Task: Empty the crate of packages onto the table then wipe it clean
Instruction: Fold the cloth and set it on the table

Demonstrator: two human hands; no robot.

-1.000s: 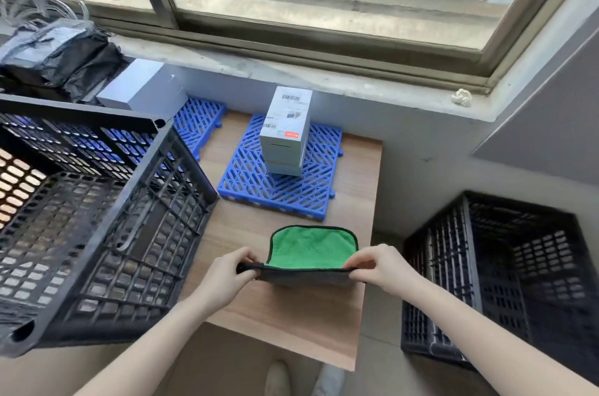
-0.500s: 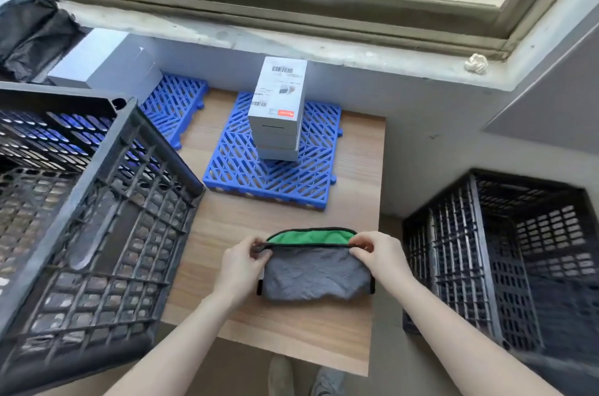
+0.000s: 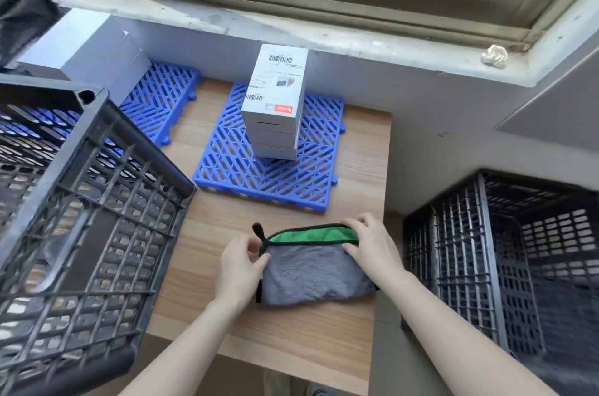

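— What sort of place is this?

— A wooden tabletop [image 3: 291,340] stands under a concrete window sill [image 3: 291,29]. At twelve o'clock a blue plastic grid mat [image 3: 269,175] carries a stack of white cardboard boxes [image 3: 275,97]. At nine o'clock a black plastic lattice crate [image 3: 90,233] sits on the tabletop, and no package shows in the part of its inside that can be seen. A second black crate [image 3: 486,266] stands lower down at three o'clock.

— Which step is the person at?

— The emptying looks done and the wiping looks about to begin. A grey-and-green microfibre cloth [image 3: 311,272] with black edging lies folded on the tabletop at six o'clock. The left hand [image 3: 240,266] pinches its left edge just below the black hanging loop. The right hand [image 3: 372,249] pinches the upper right corner, fingers over the green fold and thumb on the grey face.

— What does the next move call for?

— Probably one hand gathers the cloth into a firm pad and carries it toward nine o'clock while the other steadies the crate. The open lattice could snag the pile, so flat strokes along the bars would suit.

— Any writing to read?

— The top box bears barcode labels [image 3: 281,59] and lines of small print, too fine to make out. It also has a red tag [image 3: 283,108] whose pale lettering cannot be read. No brand can be named.
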